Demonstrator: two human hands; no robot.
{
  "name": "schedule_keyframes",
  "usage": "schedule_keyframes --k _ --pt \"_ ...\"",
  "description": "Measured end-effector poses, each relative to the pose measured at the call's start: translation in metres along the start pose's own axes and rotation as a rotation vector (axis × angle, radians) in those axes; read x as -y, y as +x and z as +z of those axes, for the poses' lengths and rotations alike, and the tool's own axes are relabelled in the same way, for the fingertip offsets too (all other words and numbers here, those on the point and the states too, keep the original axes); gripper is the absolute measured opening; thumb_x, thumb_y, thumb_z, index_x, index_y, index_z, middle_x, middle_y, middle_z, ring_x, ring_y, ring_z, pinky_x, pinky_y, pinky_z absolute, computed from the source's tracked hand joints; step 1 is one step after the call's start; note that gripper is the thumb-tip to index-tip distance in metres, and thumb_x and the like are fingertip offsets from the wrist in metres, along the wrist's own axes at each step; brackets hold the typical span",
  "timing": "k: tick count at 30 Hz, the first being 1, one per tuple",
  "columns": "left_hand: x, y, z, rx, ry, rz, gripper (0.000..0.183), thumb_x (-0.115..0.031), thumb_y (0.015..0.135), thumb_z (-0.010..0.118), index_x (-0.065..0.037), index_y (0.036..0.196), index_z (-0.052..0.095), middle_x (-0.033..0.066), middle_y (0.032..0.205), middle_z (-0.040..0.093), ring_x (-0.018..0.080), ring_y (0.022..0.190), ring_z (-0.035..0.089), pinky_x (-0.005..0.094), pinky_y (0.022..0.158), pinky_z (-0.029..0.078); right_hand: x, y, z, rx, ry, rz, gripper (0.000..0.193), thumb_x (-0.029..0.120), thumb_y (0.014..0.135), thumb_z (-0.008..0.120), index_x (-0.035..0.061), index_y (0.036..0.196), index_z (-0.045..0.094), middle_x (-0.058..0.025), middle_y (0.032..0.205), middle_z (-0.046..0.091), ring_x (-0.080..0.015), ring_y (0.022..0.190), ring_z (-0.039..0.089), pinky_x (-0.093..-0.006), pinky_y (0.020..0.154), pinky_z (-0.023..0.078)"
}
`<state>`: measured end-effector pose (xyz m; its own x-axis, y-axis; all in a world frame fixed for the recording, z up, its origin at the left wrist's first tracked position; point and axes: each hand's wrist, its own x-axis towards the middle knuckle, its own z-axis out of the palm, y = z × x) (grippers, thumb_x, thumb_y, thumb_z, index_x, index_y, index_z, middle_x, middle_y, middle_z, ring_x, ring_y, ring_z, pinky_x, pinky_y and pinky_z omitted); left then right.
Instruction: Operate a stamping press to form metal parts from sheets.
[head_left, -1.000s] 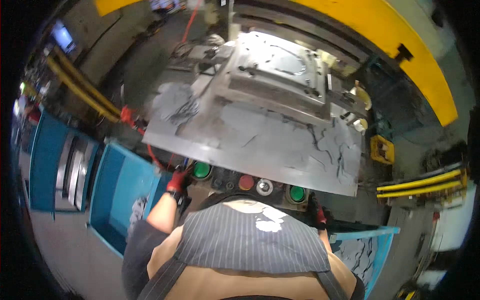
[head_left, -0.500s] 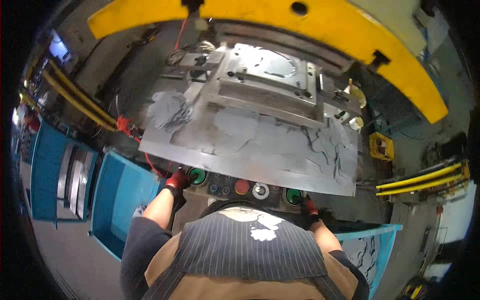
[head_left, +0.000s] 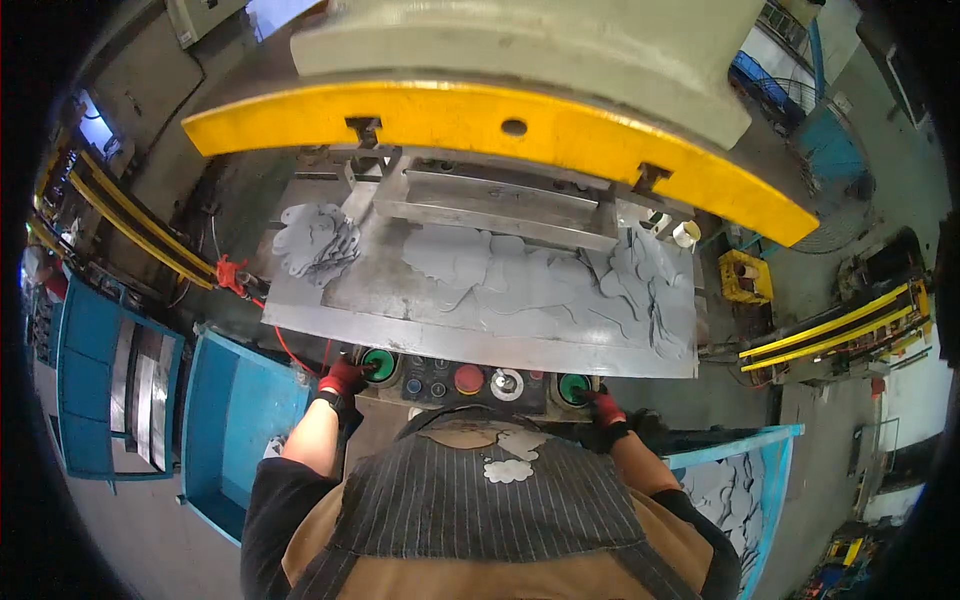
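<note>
My left hand, in a red and black glove, curls at the left green push button, a digit reaching onto its face. At the right green push button, my right hand is curled in a matching glove, its fingers partly hidden. Both buttons sit at the ends of a control panel with a red mushroom button between them. Beyond lies a metal press table with flat grey cut pieces. A yellow press beam covers most of the steel die.
A pile of grey pieces lies on the table's left. Blue bins stand at left, and a blue-framed bin of grey pieces at right. Yellow guard bars flank the press. A yellow basket is at right.
The yellow beam has come down over the die, hiding its top plate. The view has shifted slightly. Both hands stay at the green buttons.
</note>
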<state>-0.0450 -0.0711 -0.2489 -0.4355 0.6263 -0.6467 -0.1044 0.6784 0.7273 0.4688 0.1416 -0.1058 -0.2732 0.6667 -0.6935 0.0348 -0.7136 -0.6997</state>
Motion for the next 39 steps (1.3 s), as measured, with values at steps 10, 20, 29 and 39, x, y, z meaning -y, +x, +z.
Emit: schedule_keyframes --k 10,20,29,39 --pt "-0.025 -0.128 0.008 -0.859 -0.235 0.455 0.034 -0.026 0.083 0.052 0.004 0.100 0.052 0.0124 0.088 0.058 0.0193 0.074 0.051 0.0335 0.068 0.041 -0.072 0.045 -0.093 -0.507 -0.593 -0.638 0.025 0.010 0.076 0.058 0.0034 0.099 0.055 -0.0056 0.087 0.059 -0.0150 0.078 0.054 -0.0281 0.069 0.043" --pt "-0.315 -0.068 0.070 -0.108 0.112 0.907 0.025 -0.022 0.087 0.046 -0.004 0.104 0.053 0.0017 0.076 0.057 0.0063 0.063 0.050 0.0214 0.052 0.041 0.023 -0.014 0.041 -0.187 -0.717 -0.853 0.024 0.016 0.069 0.061 0.0062 0.091 0.060 -0.0152 0.087 0.060 -0.0311 0.080 0.057 -0.0361 0.068 0.045" --pt "-0.430 0.009 0.138 -0.080 0.476 1.045 0.038 -0.028 0.083 0.050 0.004 0.104 0.048 0.0222 0.088 0.058 0.0303 0.081 0.056 0.0335 0.074 0.043 -0.017 -0.039 0.005 -0.418 -1.003 -0.766 0.030 0.022 0.068 0.063 0.0067 0.093 0.058 -0.0140 0.089 0.058 -0.0325 0.082 0.054 -0.0392 0.069 0.044" --pt "-0.430 -0.009 0.148 0.144 0.208 1.024 0.026 -0.025 0.086 0.047 -0.004 0.100 0.048 0.0028 0.059 0.051 0.0084 0.052 0.046 0.0240 0.041 0.040 -0.023 -0.044 0.001 -0.472 -0.910 -0.870 0.027 0.016 0.066 0.064 0.0067 0.090 0.058 -0.0133 0.083 0.057 -0.0329 0.079 0.054 -0.0393 0.068 0.044"
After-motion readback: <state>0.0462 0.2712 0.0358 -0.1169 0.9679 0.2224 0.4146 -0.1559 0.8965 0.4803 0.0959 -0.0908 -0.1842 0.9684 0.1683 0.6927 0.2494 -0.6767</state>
